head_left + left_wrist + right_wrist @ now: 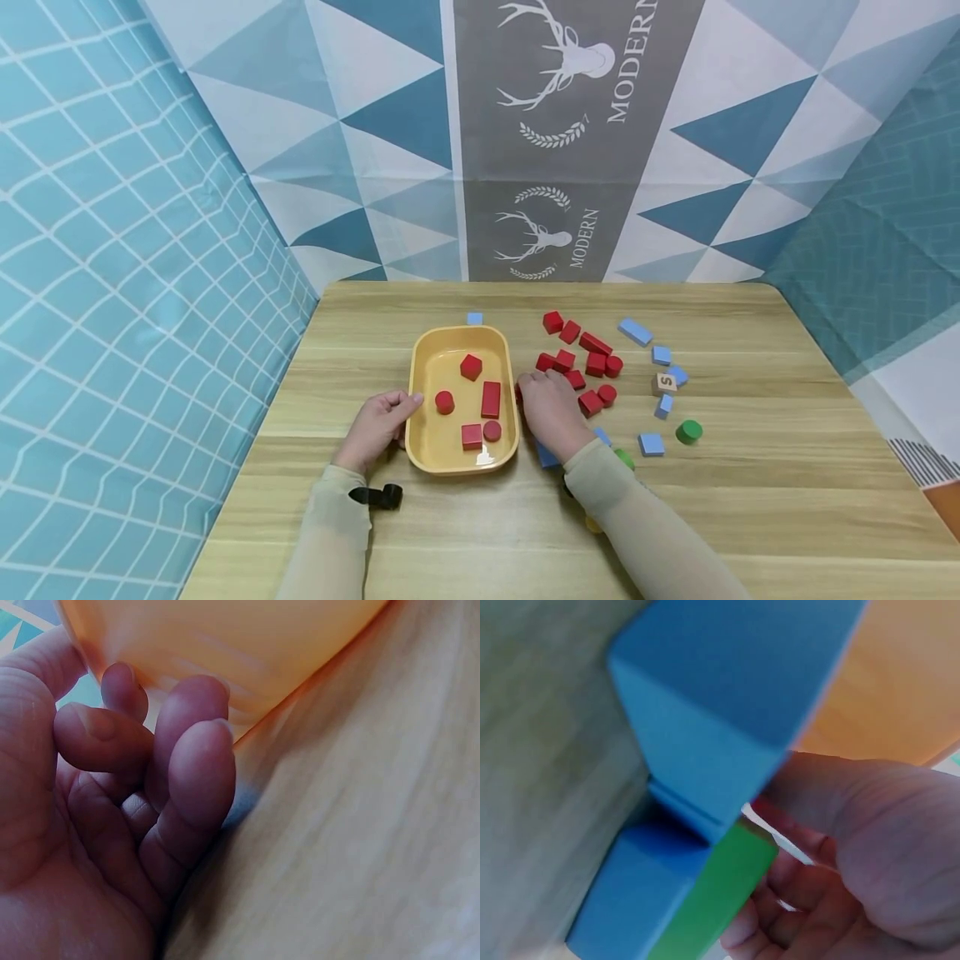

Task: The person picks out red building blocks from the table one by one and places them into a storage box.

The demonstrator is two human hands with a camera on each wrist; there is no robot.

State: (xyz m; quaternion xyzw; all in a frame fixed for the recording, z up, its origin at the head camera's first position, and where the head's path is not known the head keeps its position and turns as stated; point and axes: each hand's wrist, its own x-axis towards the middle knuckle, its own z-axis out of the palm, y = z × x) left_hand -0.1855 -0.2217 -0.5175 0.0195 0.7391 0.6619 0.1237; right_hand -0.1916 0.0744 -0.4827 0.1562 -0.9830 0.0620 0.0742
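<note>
My left hand (381, 423) holds the left rim of a yellow-orange plastic tray (413, 417), thumb at the rim and curled fingers against the outer wall in the left wrist view. Several red blocks lie in the tray, among them a pentagonal block (471, 367), a rectangular block (491, 400) and a cylinder (445, 402). Just beyond the tray's right side, my right hand (553, 410) pinches a red block (518, 393), mostly hidden by the fingers. Close to that hand in the right wrist view are blue blocks (705, 742) and a green block (716, 892).
Several red blocks (596, 364) are scattered beyond and right of my right hand. Farther right lie light blue blocks (635, 332), a wooden letter cube (664, 383) and a green cylinder (688, 431). One light blue block (475, 318) sits behind the tray.
</note>
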